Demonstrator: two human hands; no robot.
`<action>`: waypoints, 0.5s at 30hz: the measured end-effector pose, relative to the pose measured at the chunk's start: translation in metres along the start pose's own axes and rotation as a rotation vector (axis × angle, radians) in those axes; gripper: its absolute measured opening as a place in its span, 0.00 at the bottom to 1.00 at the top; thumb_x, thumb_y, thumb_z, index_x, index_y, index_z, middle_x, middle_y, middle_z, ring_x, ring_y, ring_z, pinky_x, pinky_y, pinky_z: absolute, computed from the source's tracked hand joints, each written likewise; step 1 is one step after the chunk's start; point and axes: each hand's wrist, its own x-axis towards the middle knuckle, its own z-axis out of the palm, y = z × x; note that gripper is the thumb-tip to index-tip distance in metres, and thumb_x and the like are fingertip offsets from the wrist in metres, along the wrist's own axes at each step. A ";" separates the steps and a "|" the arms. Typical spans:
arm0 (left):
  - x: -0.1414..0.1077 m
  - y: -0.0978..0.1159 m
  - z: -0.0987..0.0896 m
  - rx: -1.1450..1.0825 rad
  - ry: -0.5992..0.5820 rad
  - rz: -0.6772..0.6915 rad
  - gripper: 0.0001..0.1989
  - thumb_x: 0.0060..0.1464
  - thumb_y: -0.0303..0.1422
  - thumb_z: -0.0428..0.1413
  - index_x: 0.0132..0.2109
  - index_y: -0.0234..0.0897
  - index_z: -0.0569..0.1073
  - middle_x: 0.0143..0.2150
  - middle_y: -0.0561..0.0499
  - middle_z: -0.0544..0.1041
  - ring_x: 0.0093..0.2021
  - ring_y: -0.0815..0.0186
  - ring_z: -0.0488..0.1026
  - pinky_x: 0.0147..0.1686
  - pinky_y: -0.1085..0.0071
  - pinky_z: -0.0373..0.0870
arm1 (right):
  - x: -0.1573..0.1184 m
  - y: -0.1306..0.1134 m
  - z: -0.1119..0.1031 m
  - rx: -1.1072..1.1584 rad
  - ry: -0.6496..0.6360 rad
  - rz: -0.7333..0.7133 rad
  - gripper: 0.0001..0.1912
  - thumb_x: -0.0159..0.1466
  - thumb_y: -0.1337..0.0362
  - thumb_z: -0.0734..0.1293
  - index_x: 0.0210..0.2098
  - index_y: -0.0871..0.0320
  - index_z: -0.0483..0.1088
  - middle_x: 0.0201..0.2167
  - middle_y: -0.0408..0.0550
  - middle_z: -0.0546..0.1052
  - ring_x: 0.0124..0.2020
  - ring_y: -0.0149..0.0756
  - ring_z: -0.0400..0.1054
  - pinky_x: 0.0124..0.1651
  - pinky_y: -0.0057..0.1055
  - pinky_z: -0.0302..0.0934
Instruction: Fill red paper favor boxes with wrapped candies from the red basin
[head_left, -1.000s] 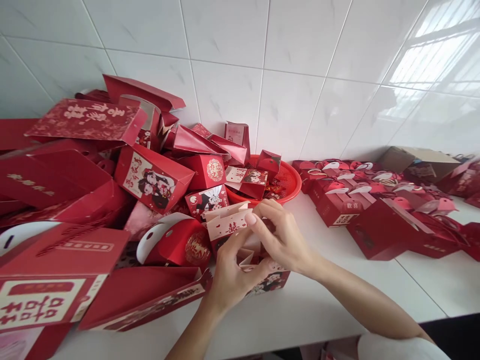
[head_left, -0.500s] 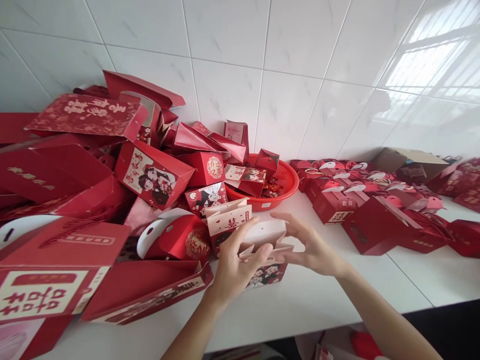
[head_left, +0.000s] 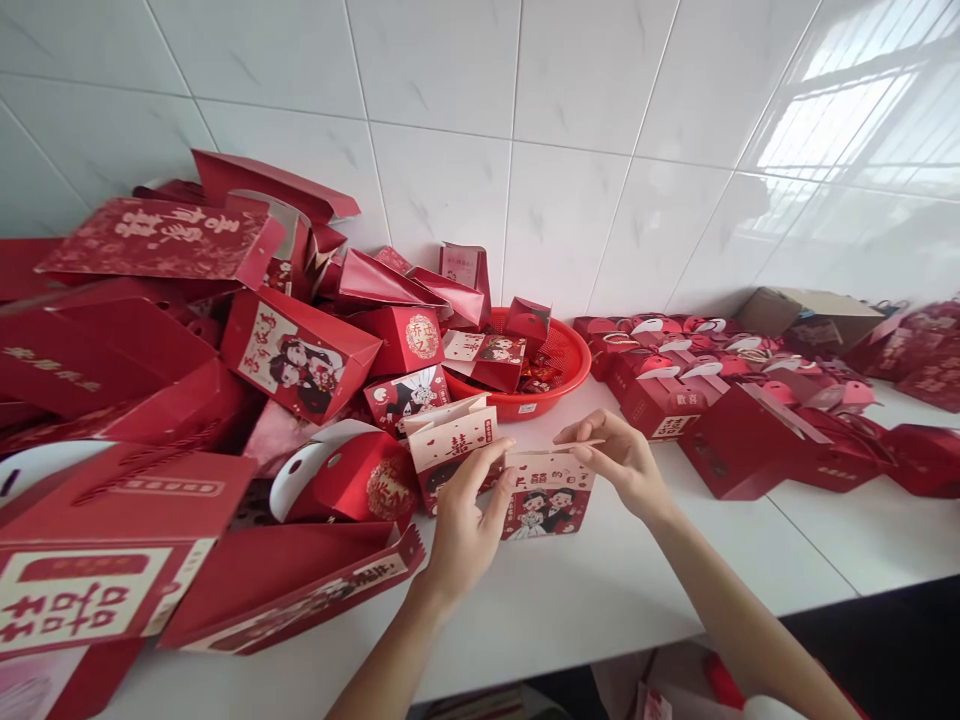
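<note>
A small gift box [head_left: 549, 500], cream at the top and red below with a cartoon bridal couple, stands upright on the white counter. My left hand [head_left: 466, 505] pinches its upper left edge between thumb and fingers. At the upper right corner, my right hand [head_left: 619, 460] grips the top edge the same way. The box's top flaps are drawn together between my hands. Just behind my left hand stands another cream and red box [head_left: 454, 445] with its top open. A red rounded box [head_left: 360, 475] with a gold emblem lies to the left.
A large heap of red boxes [head_left: 300, 355] fills the left side. An orange plastic basket [head_left: 577, 365] holding boxes and wrapped sweets is behind my hands. Rows of closed red boxes [head_left: 675, 405] and a cardboard carton [head_left: 810, 310] occupy the right, against the tiled wall [head_left: 442, 160].
The open top of the box has been brought together into a narrow edge. My hands now pinch its two upper corners, and the printed front faces me more fully.
</note>
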 end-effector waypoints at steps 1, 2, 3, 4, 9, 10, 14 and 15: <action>0.000 0.001 0.000 0.015 0.005 0.029 0.10 0.66 0.30 0.54 0.53 0.42 0.73 0.49 0.48 0.81 0.50 0.61 0.79 0.50 0.68 0.74 | -0.002 0.000 0.000 -0.009 -0.012 -0.005 0.17 0.64 0.48 0.70 0.33 0.55 0.67 0.39 0.52 0.80 0.40 0.40 0.74 0.39 0.33 0.67; 0.001 0.003 0.001 0.025 0.007 0.055 0.08 0.66 0.29 0.53 0.51 0.42 0.73 0.47 0.49 0.81 0.48 0.62 0.79 0.49 0.69 0.74 | -0.004 0.001 0.000 -0.029 -0.015 -0.014 0.18 0.65 0.47 0.68 0.33 0.56 0.67 0.39 0.53 0.80 0.42 0.41 0.74 0.40 0.33 0.66; 0.001 0.004 0.001 0.029 0.009 0.076 0.07 0.66 0.28 0.53 0.49 0.41 0.72 0.45 0.50 0.80 0.46 0.63 0.78 0.47 0.71 0.74 | -0.006 0.001 0.001 -0.058 -0.013 -0.022 0.19 0.67 0.47 0.67 0.32 0.56 0.67 0.39 0.53 0.80 0.42 0.41 0.74 0.41 0.34 0.66; 0.002 0.005 0.001 0.032 0.009 0.095 0.07 0.66 0.27 0.52 0.48 0.41 0.72 0.43 0.50 0.80 0.45 0.64 0.78 0.46 0.72 0.73 | -0.007 0.001 0.001 -0.091 -0.008 -0.026 0.19 0.67 0.47 0.67 0.31 0.56 0.67 0.39 0.52 0.80 0.41 0.40 0.73 0.41 0.33 0.66; 0.004 0.007 0.000 0.029 -0.019 0.139 0.08 0.66 0.25 0.51 0.40 0.41 0.72 0.38 0.52 0.77 0.42 0.65 0.76 0.43 0.73 0.72 | -0.009 0.003 0.001 -0.281 -0.001 -0.041 0.15 0.66 0.50 0.69 0.41 0.55 0.70 0.40 0.50 0.78 0.38 0.38 0.72 0.39 0.32 0.67; 0.005 0.006 0.000 0.028 -0.028 0.133 0.08 0.66 0.26 0.51 0.39 0.41 0.73 0.39 0.51 0.78 0.42 0.65 0.76 0.44 0.72 0.72 | -0.008 0.003 0.000 -0.329 -0.007 -0.040 0.16 0.67 0.50 0.68 0.43 0.56 0.70 0.39 0.50 0.78 0.37 0.37 0.71 0.38 0.31 0.66; 0.004 0.006 0.002 0.043 -0.062 0.077 0.08 0.66 0.28 0.51 0.44 0.41 0.75 0.44 0.48 0.79 0.47 0.61 0.77 0.49 0.67 0.74 | -0.007 0.009 -0.002 -0.444 -0.025 -0.036 0.16 0.68 0.50 0.65 0.38 0.57 0.73 0.32 0.46 0.77 0.32 0.35 0.70 0.36 0.31 0.64; 0.003 0.005 0.003 0.049 -0.071 0.066 0.08 0.66 0.28 0.51 0.45 0.41 0.75 0.46 0.47 0.79 0.49 0.60 0.77 0.50 0.66 0.74 | -0.008 0.011 -0.002 -0.448 -0.014 -0.046 0.16 0.68 0.50 0.66 0.36 0.57 0.73 0.32 0.46 0.77 0.32 0.35 0.70 0.37 0.31 0.64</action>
